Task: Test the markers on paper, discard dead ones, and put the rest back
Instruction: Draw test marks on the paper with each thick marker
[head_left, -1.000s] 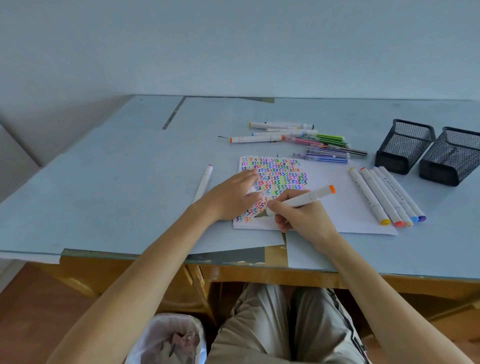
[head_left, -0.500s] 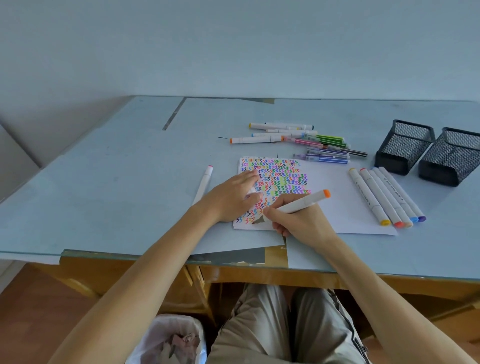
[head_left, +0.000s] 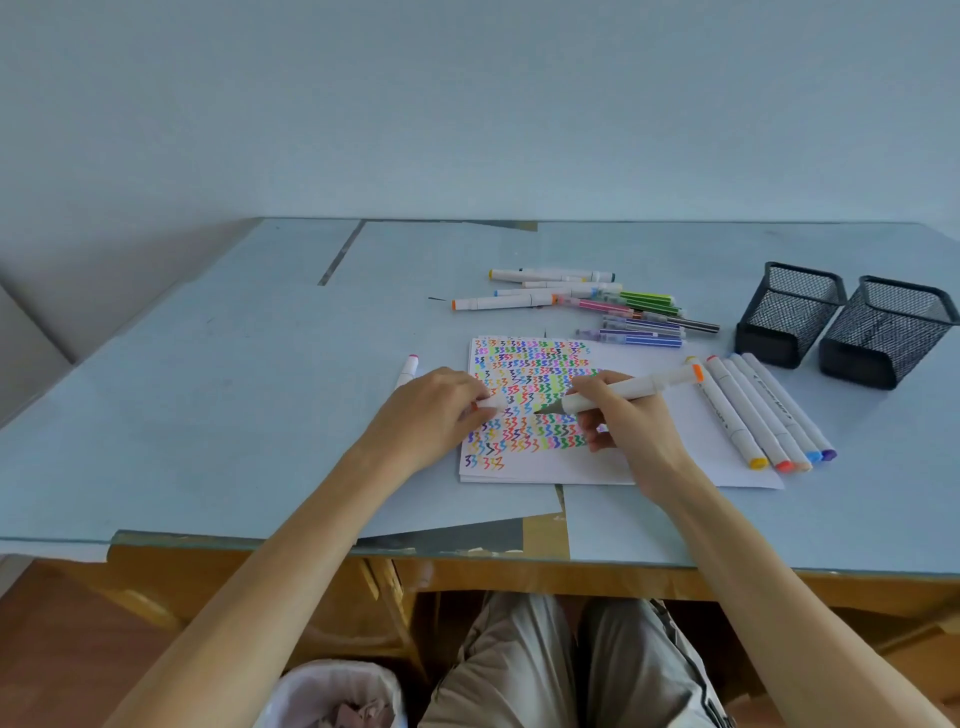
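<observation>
Pale blue desk (head_left: 260, 415): on scribble-filled paper (head_left: 530, 395), an uncapped marker (head_left: 623, 388) was gripped by right hand (head_left: 626, 423), its cap (head_left: 491, 402) pinched by left hand (head_left: 431, 415); beyond the paper, more markers (head_left: 597, 306) remained outside empty mesh holders (head_left: 836, 322), testing seemingly mid-way.

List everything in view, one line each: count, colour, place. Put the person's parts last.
table: one, pale blue top, fills mid-frame
paper: white sheets, covered in coloured squiggles, table centre
row of markers: about five, white with coloured caps, on the paper's right edge
loose pens: a mixed pile, count unclear, behind the paper
mesh holders: two, black, far right
lone marker: one, white, red-tipped, left of the paper
bin: one, white liner, under the table
marker: one, white, orange end, uncapped, in the right hand
cap: one, white, in the left hand
left hand: pinches the cap
right hand: grips the marker
</observation>
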